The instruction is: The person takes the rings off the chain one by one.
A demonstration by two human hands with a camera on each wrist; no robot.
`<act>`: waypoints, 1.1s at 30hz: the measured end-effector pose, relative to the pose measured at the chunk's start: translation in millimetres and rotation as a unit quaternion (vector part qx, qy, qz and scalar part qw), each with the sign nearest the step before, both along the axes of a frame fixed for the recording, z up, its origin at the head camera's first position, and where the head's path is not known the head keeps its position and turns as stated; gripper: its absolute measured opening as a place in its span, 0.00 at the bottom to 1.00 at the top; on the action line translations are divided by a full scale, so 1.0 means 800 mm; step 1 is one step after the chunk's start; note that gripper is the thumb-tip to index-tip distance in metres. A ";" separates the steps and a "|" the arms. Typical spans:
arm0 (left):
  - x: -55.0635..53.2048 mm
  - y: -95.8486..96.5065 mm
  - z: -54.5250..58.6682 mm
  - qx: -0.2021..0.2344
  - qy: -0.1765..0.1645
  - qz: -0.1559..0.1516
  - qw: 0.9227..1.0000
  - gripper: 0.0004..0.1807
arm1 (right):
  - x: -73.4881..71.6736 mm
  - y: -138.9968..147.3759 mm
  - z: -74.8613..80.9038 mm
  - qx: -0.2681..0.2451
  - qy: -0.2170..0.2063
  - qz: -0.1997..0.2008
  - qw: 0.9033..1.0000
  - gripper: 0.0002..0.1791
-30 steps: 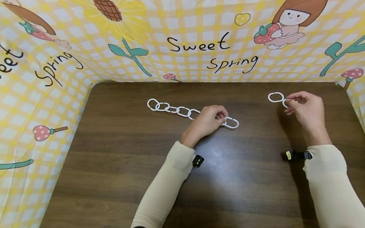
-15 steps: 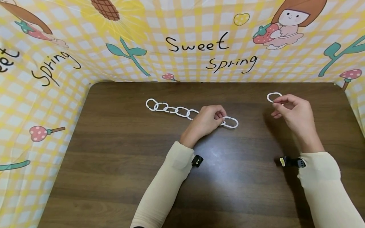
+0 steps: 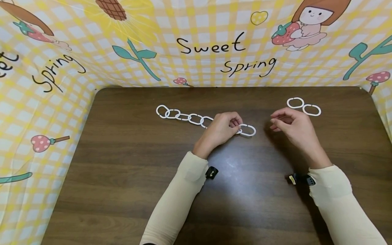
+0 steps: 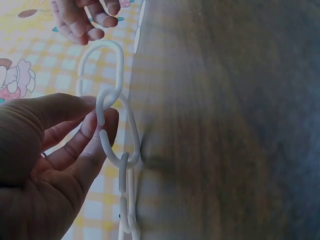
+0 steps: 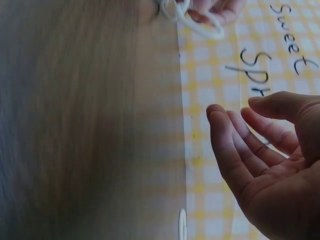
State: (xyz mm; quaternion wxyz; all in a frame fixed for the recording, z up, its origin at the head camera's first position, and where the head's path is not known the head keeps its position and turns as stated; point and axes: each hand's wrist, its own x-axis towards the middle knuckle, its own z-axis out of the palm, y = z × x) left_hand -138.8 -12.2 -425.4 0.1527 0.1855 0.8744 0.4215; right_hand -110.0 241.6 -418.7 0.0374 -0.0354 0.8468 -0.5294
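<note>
A chain of white plastic links (image 3: pixel 201 121) stretches across the table, partly hidden by my left hand (image 3: pixel 218 130). That hand pinches a link near the chain's right end between thumb and fingers, and the end link (image 4: pixel 120 65) sticks out beyond the fingertips. My right hand (image 3: pixel 296 128) is above the table to the right of the chain, touching nothing. Its fingers are loosely bent, and the right wrist view shows a gap between thumb and fingers (image 5: pixel 222 145). Behind it lie two loose links, one on the left (image 3: pixel 287 102) and one on the right (image 3: pixel 320 110), side by side.
The brown wooden table (image 3: pixel 122 177) has a rounded back edge. A yellow checked cloth (image 3: pixel 199 20) with printed drawings and lettering stands behind and at both sides. Each wrist wears a small black device, such as the one on the right wrist (image 3: pixel 301 179).
My right hand has moved left and nearer, away from the two loose links, which are now both uncovered on the table. The left hand and the chain have stayed in place.
</note>
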 end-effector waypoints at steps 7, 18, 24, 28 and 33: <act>-0.001 0.000 0.000 0.005 0.005 0.005 1.000 0.03 | 0.005 -0.024 0.001 -0.011 -0.008 0.030 0.999 0.09; -0.001 0.000 0.002 0.011 0.008 0.016 1.000 0.04 | 0.008 -0.037 -0.005 -0.016 -0.019 0.044 0.999 0.09; 0.000 0.000 0.002 0.011 0.006 0.018 1.000 0.04 | 0.010 -0.044 -0.004 -0.021 -0.027 0.049 0.998 0.08; 0.000 -0.001 0.002 0.011 0.006 0.018 1.000 0.04 | 0.010 -0.048 -0.006 -0.025 -0.031 0.052 0.998 0.08; 0.000 -0.002 0.001 0.009 0.006 0.017 1.000 0.05 | 0.011 -0.052 -0.006 -0.013 -0.034 0.054 0.998 0.08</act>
